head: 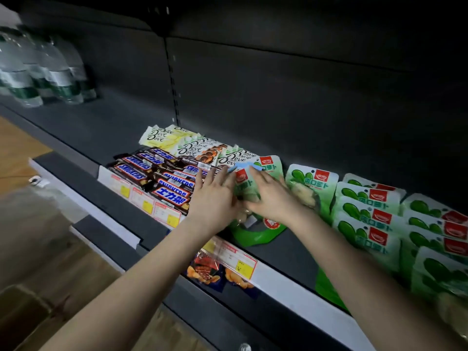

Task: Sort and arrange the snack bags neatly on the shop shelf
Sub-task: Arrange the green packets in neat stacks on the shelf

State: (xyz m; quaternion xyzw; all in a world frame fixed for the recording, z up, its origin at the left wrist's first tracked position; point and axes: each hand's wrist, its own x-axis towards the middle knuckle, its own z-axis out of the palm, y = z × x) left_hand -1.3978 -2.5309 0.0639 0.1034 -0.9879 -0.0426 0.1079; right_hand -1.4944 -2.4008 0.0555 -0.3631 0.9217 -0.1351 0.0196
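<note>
A small stack of green-and-white snack bags [247,184] lies on the dark shelf [126,127] between both my hands. My left hand [215,198] rests against the stack's left side with fingers straight. My right hand [271,196] lies on top of the stack, fingers spread over it. One more bag of the same kind [310,183] lies just to the right. Further right, rows of these bags [374,216] overlap along the shelf.
Snickers bars [162,178] and Dove bars [192,148] lie left of my hands. Water bottles [43,69] stand at the far left. Price tags [152,206] line the shelf's front edge. An orange snack bag [205,271] lies on the shelf below.
</note>
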